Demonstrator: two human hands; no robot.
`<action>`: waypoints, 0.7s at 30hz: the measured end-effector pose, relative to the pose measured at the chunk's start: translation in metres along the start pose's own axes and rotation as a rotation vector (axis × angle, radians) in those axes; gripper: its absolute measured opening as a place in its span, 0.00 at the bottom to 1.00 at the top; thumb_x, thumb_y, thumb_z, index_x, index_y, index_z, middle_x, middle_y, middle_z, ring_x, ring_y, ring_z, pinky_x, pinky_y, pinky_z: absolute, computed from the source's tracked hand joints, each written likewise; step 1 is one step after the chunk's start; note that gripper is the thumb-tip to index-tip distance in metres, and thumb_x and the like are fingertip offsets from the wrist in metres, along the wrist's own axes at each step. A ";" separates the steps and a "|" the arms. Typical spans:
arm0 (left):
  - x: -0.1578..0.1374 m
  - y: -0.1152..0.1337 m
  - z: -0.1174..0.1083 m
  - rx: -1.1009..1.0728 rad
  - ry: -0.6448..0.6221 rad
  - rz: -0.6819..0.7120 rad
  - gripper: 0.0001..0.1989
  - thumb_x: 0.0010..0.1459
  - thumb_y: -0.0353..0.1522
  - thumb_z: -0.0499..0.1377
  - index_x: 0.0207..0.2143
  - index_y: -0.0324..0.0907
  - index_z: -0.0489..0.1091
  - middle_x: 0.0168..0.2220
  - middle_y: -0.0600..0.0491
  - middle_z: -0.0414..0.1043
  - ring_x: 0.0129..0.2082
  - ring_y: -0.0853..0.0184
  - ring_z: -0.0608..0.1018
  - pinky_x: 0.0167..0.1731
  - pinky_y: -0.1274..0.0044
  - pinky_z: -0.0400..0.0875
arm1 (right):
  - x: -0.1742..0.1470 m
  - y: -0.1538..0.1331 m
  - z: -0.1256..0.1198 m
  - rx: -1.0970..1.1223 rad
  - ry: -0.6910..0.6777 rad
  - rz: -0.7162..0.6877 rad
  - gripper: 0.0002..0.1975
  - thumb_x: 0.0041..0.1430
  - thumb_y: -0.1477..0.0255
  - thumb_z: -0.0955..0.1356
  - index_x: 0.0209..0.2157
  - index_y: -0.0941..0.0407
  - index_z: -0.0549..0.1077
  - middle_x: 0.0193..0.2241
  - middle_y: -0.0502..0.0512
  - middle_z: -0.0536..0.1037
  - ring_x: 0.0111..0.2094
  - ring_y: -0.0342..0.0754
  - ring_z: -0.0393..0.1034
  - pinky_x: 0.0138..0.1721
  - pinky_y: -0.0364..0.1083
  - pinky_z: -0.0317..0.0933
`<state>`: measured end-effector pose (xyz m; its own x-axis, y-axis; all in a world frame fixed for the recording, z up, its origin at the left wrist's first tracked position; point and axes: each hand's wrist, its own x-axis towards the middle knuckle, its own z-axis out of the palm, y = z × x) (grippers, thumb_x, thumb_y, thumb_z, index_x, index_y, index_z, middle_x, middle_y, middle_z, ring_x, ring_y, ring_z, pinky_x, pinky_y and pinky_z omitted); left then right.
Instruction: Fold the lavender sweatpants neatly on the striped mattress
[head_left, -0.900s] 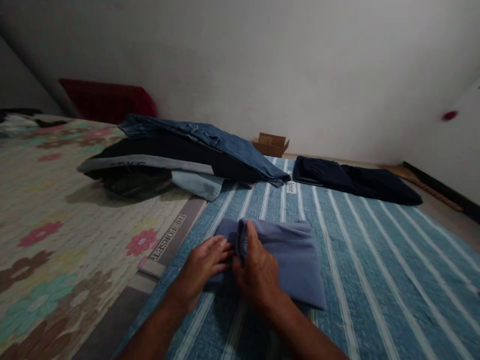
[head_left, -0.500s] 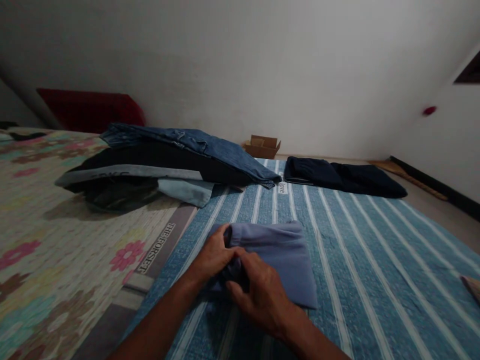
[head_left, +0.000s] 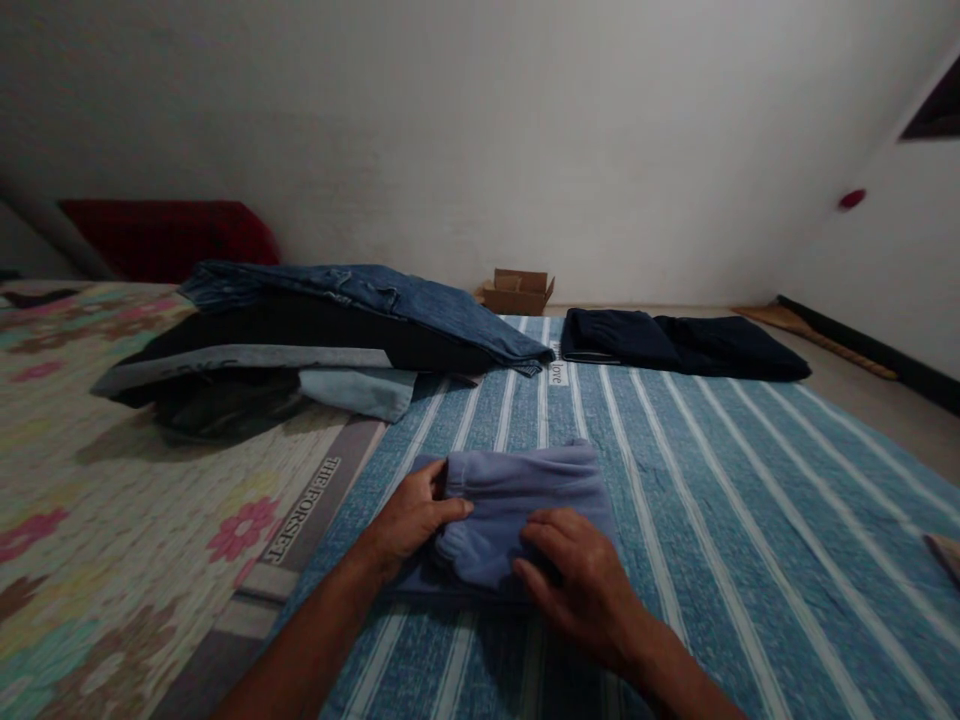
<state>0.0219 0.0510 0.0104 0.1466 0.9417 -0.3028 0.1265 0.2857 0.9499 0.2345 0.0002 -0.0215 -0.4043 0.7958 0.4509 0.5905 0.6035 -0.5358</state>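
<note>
A folded blue-violet garment [head_left: 540,480] lies in front of me on the striped blue sheet. At its left edge my left hand [head_left: 409,515] pinches the fold, thumb on top and the other fingers partly hidden in the cloth. My right hand [head_left: 581,570] rests on the garment's near right part, fingers slightly bent and thumb apart, not gripping the cloth. Between the two hands the near left corner of the top layer is rounded and bunched.
A heap of clothes with blue jeans [head_left: 375,290] on top lies at the back left. Folded dark navy clothes [head_left: 682,345] are at the back right. A cardboard box [head_left: 517,292] stands by the wall. A floral cover [head_left: 135,520] spreads on the left.
My right hand has moved right, away from my left hand, and now lies on the cloth. The garment's near left part has been folded over and flattened. My left hand stays at the left edge.
</note>
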 end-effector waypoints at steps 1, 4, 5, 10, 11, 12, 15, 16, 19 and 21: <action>0.000 -0.001 0.000 0.006 -0.003 0.004 0.25 0.41 0.30 0.64 0.46 0.37 0.68 0.41 0.45 0.76 0.44 0.53 0.76 0.43 0.66 0.70 | 0.004 0.006 -0.007 0.020 0.049 -0.006 0.07 0.59 0.73 0.63 0.37 0.57 0.72 0.36 0.57 0.74 0.39 0.48 0.68 0.40 0.47 0.63; -0.001 -0.004 -0.002 0.019 -0.011 0.022 0.25 0.43 0.30 0.63 0.46 0.38 0.68 0.42 0.47 0.75 0.44 0.55 0.76 0.44 0.66 0.70 | 0.022 0.042 -0.030 -0.034 0.152 0.061 0.10 0.60 0.75 0.60 0.38 0.57 0.73 0.35 0.57 0.75 0.39 0.48 0.68 0.41 0.48 0.62; -0.001 -0.005 -0.002 0.021 -0.014 0.028 0.24 0.43 0.30 0.63 0.47 0.39 0.68 0.42 0.47 0.75 0.44 0.55 0.76 0.44 0.67 0.70 | 0.030 0.057 -0.037 -0.058 0.136 0.122 0.11 0.59 0.76 0.61 0.39 0.57 0.73 0.36 0.58 0.75 0.39 0.49 0.68 0.42 0.49 0.62; -0.002 -0.006 -0.003 0.030 -0.017 0.055 0.25 0.44 0.30 0.63 0.47 0.38 0.68 0.43 0.46 0.75 0.45 0.55 0.76 0.46 0.67 0.69 | 0.062 0.123 -0.059 0.222 -0.274 0.238 0.15 0.54 0.75 0.62 0.43 0.58 0.74 0.43 0.58 0.75 0.45 0.50 0.69 0.47 0.50 0.61; -0.002 -0.005 -0.003 0.035 -0.024 0.054 0.25 0.44 0.30 0.63 0.48 0.38 0.68 0.43 0.46 0.75 0.44 0.55 0.76 0.46 0.67 0.69 | 0.065 0.130 -0.061 0.285 -0.343 0.234 0.15 0.55 0.73 0.63 0.43 0.57 0.75 0.44 0.57 0.75 0.46 0.50 0.68 0.49 0.51 0.60; -0.002 -0.004 -0.003 0.041 -0.030 0.052 0.25 0.44 0.30 0.62 0.48 0.38 0.68 0.44 0.46 0.75 0.45 0.55 0.76 0.46 0.67 0.68 | 0.068 0.134 -0.063 0.333 -0.390 0.231 0.15 0.55 0.71 0.63 0.43 0.57 0.75 0.45 0.57 0.75 0.47 0.51 0.68 0.50 0.51 0.59; -0.004 -0.002 -0.002 0.061 -0.026 0.038 0.25 0.45 0.30 0.62 0.49 0.38 0.68 0.44 0.46 0.75 0.45 0.55 0.76 0.46 0.67 0.69 | 0.070 0.138 -0.065 0.441 -0.469 0.232 0.18 0.54 0.67 0.65 0.46 0.57 0.73 0.52 0.58 0.70 0.54 0.52 0.61 0.55 0.53 0.52; -0.004 -0.001 -0.002 0.069 -0.016 0.034 0.25 0.44 0.30 0.61 0.49 0.39 0.68 0.43 0.46 0.75 0.45 0.54 0.76 0.45 0.67 0.69 | 0.070 0.138 -0.065 0.468 -0.485 0.234 0.18 0.53 0.67 0.66 0.46 0.56 0.73 0.53 0.57 0.69 0.55 0.53 0.60 0.55 0.52 0.52; -0.004 0.002 -0.001 0.085 -0.001 0.019 0.25 0.43 0.30 0.61 0.48 0.40 0.70 0.43 0.47 0.76 0.44 0.53 0.76 0.44 0.67 0.70 | 0.071 0.140 -0.060 0.576 -0.524 0.286 0.17 0.51 0.65 0.67 0.42 0.58 0.74 0.48 0.57 0.72 0.46 0.51 0.67 0.48 0.50 0.58; -0.005 0.003 -0.001 0.082 -0.006 0.016 0.25 0.43 0.30 0.61 0.47 0.41 0.70 0.43 0.48 0.76 0.44 0.53 0.76 0.44 0.67 0.70 | 0.073 0.144 -0.055 0.629 -0.520 0.343 0.16 0.49 0.63 0.68 0.37 0.59 0.75 0.40 0.55 0.74 0.38 0.49 0.68 0.41 0.47 0.61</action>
<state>0.0208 0.0476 0.0145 0.1549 0.9449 -0.2883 0.2041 0.2550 0.9452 0.3283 0.1426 -0.0269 -0.6325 0.7672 -0.1065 0.3060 0.1211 -0.9443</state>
